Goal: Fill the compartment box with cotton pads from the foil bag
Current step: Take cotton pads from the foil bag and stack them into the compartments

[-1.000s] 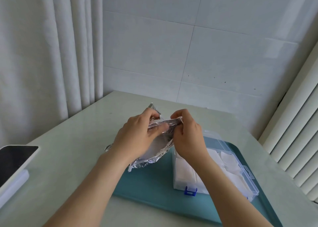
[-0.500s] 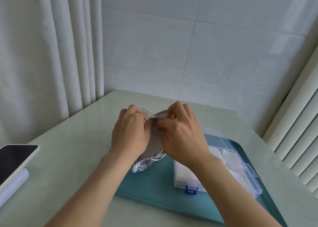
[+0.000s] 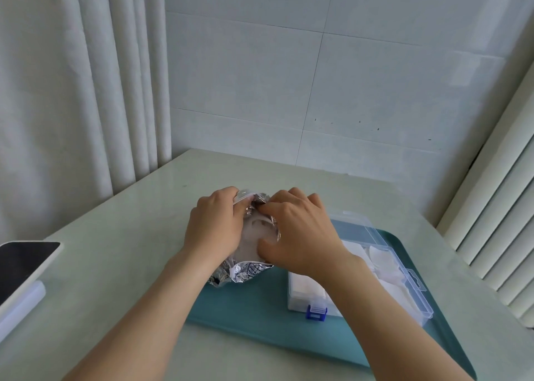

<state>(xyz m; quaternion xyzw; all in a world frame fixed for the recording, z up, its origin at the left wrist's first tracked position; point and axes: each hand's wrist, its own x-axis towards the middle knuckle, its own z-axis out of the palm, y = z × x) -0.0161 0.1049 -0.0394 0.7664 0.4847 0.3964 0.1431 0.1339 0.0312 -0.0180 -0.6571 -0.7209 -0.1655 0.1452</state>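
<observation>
Okay, left grip (image 3: 213, 230) and right grip (image 3: 300, 236) both clutch the foil bag (image 3: 242, 272) at its mouth, over the tray's (image 3: 260, 308) far-left corner. Right forearm blocks much of the compartment box (image 3: 413, 286); cotton pads (image 3: 381, 260) partly visible inside. Phone (image 3: 23, 265) on surface (image 3: 115, 236), cut off left. Bag contents blurry.

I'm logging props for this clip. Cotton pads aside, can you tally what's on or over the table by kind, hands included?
Hands: 2 (left hand, right hand)
Foil bag: 1
Compartment box: 1
Teal tray: 1
Phone: 1
Total: 6
</observation>
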